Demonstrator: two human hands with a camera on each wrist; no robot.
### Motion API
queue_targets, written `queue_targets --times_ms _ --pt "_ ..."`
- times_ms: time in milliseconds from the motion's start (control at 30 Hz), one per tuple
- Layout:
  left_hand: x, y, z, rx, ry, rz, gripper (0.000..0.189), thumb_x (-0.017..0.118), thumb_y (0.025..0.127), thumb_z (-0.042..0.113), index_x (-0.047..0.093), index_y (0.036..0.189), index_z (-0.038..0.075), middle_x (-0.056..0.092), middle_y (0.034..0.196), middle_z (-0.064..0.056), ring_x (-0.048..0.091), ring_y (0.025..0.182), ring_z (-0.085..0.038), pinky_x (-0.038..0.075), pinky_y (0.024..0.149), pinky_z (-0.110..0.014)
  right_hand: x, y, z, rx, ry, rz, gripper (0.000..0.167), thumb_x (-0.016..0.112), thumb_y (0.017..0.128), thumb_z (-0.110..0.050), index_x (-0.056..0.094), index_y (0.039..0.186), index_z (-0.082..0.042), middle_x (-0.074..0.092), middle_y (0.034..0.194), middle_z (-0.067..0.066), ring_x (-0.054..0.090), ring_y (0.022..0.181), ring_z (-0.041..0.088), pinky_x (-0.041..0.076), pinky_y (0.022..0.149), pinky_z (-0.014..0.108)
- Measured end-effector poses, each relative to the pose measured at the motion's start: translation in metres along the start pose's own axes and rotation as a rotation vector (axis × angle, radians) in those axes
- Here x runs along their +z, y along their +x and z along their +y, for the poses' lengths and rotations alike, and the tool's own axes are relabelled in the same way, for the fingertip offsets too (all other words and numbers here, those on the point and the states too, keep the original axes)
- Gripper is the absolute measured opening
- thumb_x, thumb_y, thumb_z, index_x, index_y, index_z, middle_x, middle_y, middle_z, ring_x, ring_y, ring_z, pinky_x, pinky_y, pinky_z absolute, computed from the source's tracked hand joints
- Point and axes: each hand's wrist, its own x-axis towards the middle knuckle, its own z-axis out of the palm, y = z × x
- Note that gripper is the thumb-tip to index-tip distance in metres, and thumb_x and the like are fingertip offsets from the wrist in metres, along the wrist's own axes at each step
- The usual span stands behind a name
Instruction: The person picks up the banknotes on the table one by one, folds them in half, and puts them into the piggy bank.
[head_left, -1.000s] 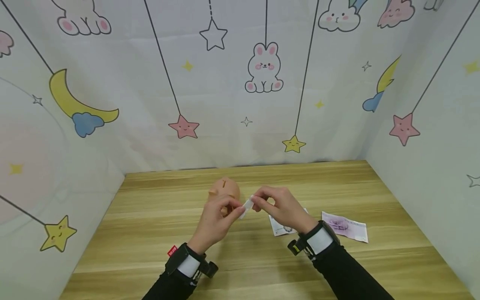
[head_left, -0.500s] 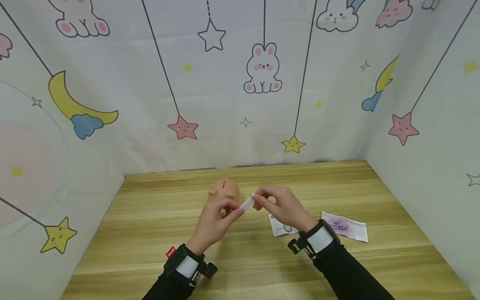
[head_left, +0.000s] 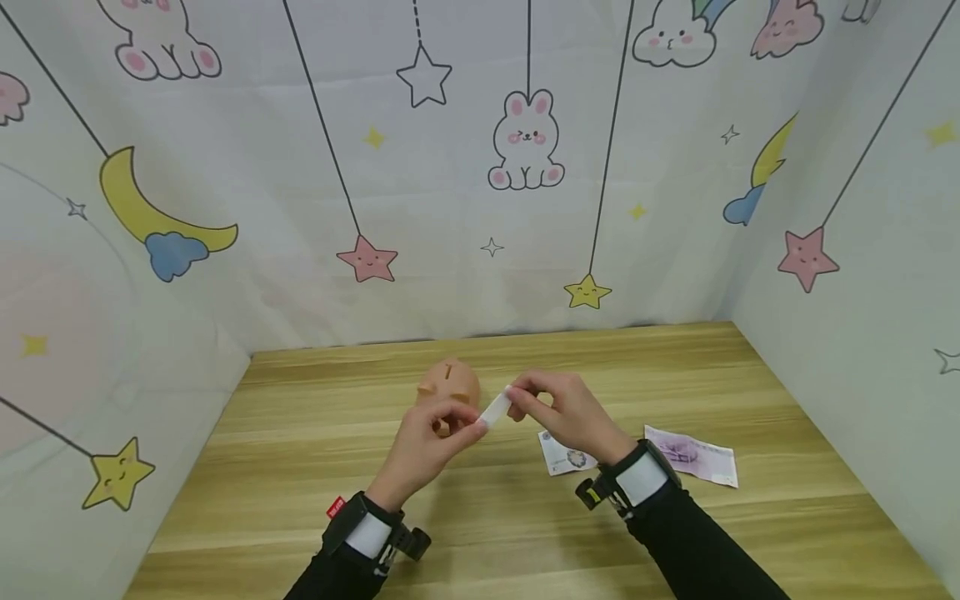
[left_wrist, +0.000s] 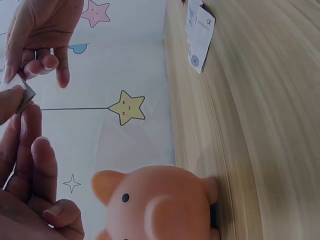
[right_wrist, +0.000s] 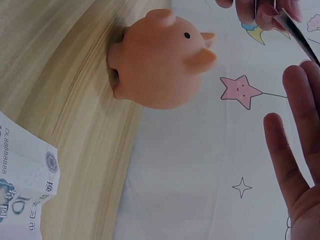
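My left hand [head_left: 422, 450] pinches the lower left end of a narrow folded banknote [head_left: 495, 409], pale and whitish, between thumb and fingers. At its upper right end, my right hand [head_left: 566, 412] pinches it too, so the note spans the two hands at a slant above the table. Its folded layers [left_wrist: 27, 96] show at the fingertips in the left wrist view. Just behind the left hand stands an orange piggy bank [head_left: 450, 379] with a slot on top, its lower part covered by that hand. The right wrist view shows the piggy bank [right_wrist: 160, 60] upright on its feet.
One creased play banknote [head_left: 564, 458] lies partly under the right forearm. A purple-printed note [head_left: 692, 454] lies to its right. They rest on a wood-grain table [head_left: 300, 467], enclosed by white cloth walls [head_left: 450, 300] with cartoon prints.
The left hand has drawn slightly left and down, and a bit more of the folded banknote shows between the hands. The right hand stays nearly still.
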Motion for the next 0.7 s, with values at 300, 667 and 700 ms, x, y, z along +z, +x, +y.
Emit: queue_targets --times_ms 300,667,700 --pt "0.0006 -0.001 -0.0039 0.037 0.001 0.017 0.007 0.078 0.099 0.013 0.078 0.092 0.013 0.063 0.079 0.005 0.05 0.07 -0.011 0.037 0.062 -0.026 -0.0003 0.0011 0.001 0.019 0.041 -0.021 0.011 0.067 0.106 -0.009 0.076 0.101 -0.011 0.075 0.084 -0.005 0.072 0.078 0.011 0.058 0.068 0.031" --pt "0.0012 -0.0002 -0.0037 -0.006 -0.052 0.07 0.008 0.079 0.099 0.015 0.078 0.095 0.008 0.067 0.086 0.0 0.051 0.073 -0.013 0.039 0.064 -0.026 -0.0008 0.003 0.0046 0.081 0.102 -0.098 0.013 0.064 0.109 -0.011 0.076 0.114 -0.008 0.077 0.091 0.0 0.074 0.083 0.014 0.062 0.08 0.034" --pt "0.0013 0.0001 -0.0032 -0.011 -0.057 0.07 0.008 0.079 0.099 0.015 0.078 0.095 0.008 0.067 0.087 -0.001 0.051 0.073 -0.013 0.04 0.065 -0.025 -0.0001 0.0032 0.0051 0.081 0.1 -0.094 0.013 0.064 0.109 -0.011 0.076 0.113 -0.008 0.077 0.09 -0.002 0.074 0.084 0.013 0.062 0.08 0.033"
